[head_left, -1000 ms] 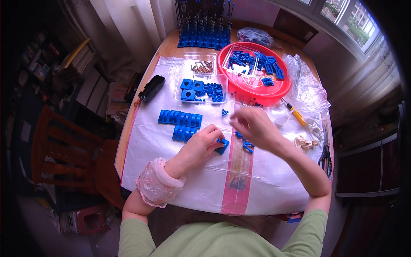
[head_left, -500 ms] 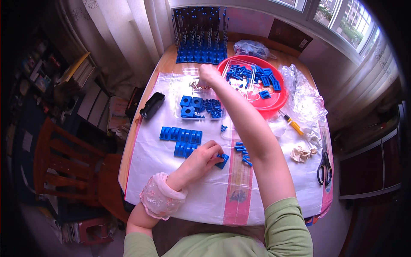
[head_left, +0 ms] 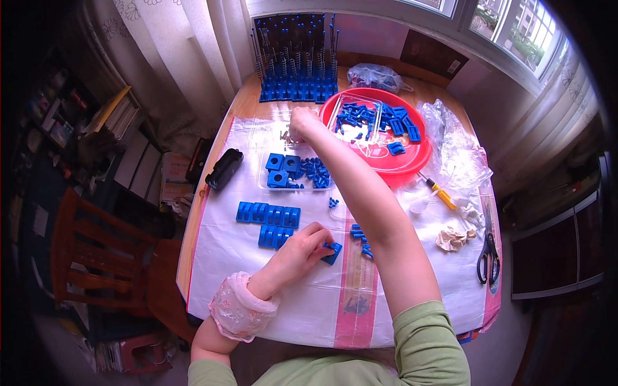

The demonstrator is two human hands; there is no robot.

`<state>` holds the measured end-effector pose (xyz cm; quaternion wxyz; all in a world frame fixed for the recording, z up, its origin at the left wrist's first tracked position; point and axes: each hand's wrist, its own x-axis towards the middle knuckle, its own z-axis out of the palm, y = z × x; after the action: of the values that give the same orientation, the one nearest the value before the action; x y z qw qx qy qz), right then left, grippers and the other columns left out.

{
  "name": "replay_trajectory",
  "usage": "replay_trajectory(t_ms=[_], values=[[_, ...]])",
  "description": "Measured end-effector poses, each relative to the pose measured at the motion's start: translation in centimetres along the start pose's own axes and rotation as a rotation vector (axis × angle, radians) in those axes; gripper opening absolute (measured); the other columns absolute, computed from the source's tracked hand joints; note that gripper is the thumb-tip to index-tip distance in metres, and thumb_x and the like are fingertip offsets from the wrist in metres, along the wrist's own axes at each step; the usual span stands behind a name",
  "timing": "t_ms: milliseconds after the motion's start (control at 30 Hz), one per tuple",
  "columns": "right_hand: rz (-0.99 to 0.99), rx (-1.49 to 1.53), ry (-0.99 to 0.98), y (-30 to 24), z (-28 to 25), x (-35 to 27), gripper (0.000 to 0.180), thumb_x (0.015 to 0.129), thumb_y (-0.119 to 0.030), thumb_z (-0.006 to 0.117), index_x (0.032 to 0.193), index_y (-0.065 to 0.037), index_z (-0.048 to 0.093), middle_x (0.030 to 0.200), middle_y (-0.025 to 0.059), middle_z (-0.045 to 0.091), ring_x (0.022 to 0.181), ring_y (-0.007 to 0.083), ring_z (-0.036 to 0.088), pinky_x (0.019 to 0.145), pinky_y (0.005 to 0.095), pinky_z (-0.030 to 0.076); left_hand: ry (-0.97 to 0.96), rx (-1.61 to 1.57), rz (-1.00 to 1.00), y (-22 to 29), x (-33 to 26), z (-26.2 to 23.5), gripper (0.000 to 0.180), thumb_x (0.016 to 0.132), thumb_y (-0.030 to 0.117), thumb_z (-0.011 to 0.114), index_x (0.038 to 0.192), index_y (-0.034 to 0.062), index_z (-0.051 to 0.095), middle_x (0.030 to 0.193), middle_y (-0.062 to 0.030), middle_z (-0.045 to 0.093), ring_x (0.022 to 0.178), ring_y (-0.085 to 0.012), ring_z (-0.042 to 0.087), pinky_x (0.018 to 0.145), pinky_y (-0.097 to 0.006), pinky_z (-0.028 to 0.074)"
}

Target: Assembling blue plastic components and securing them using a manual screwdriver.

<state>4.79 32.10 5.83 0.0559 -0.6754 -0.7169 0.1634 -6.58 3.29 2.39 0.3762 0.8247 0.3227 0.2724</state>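
My left hand (head_left: 299, 256) rests on the cloth with its fingers closed round a small blue plastic block (head_left: 331, 253). Beside it, blue plastic blocks with rounded tops stand in a back row (head_left: 268, 215) and a shorter front row (head_left: 275, 237). Farther away, my right hand (head_left: 304, 123) reaches down into a clear plastic tray with small copper-coloured metal pieces (head_left: 286, 136). Its fingers look curled together, and their tips are hidden. Square blue blocks with holes (head_left: 275, 161) and many tiny blue pieces (head_left: 315, 172) lie in the tray's near part.
Blue parts fill a clear box in a red round basin (head_left: 421, 154). Blue bases with upright rods and springs (head_left: 297, 90) stand at the back. A yellow-handled screwdriver (head_left: 444, 196), crumpled tissue (head_left: 454, 239) and black scissors (head_left: 488, 258) lie right; a black case (head_left: 224, 169) lies left.
The whole view has shifted slightly. My right hand stays at the copper-coloured pieces, a little deeper among them. My left hand keeps its hold on the blue block.
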Motion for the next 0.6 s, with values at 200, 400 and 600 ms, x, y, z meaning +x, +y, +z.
replay_trajectory(t_ms=[200, 400, 600], values=[[-0.111, 0.019, 0.085, 0.2, 0.9, 0.5, 0.034, 0.083, 0.002, 0.069, 0.117, 0.005, 0.075, 0.123, 0.0268, 0.072, 0.116, 0.0403, 0.072, 0.098, 0.0478, 0.059, 0.007, -0.009, -0.001, 0.1, 0.1, 0.1, 0.018, 0.091, 0.000, 0.075, 0.106, -0.0001, 0.065, 0.109, -0.0101, 0.064, 0.079, -0.0208, 0.065, 0.075, -0.034, 0.055], [-0.067, 0.009, 0.088, 0.0, 1.5, 0.8, 0.032, 0.091, -0.010, 0.070, 0.121, -0.002, 0.076, 0.131, 0.0183, 0.072, 0.122, 0.0342, 0.070, 0.102, 0.0442, 0.058, 0.007, -0.005, 0.000, 0.1, 0.0, 0.0, 0.018, 0.091, 0.000, 0.075, 0.106, 0.0001, 0.065, 0.108, -0.0099, 0.064, 0.079, -0.0204, 0.065, 0.075, -0.034, 0.055], [-0.146, 0.116, 0.188, 1.8, 0.1, 0.6, 0.041, 0.061, -0.016, 0.090, 0.092, 0.007, 0.078, 0.106, 0.0297, 0.075, 0.105, 0.0378, 0.075, 0.092, 0.0422, 0.062, 0.010, 0.012, 0.005, 0.3, 0.0, 0.0, 0.017, 0.091, 0.000, 0.075, 0.105, 0.0004, 0.065, 0.108, -0.0095, 0.065, 0.080, -0.0208, 0.065, 0.075, -0.034, 0.055]])
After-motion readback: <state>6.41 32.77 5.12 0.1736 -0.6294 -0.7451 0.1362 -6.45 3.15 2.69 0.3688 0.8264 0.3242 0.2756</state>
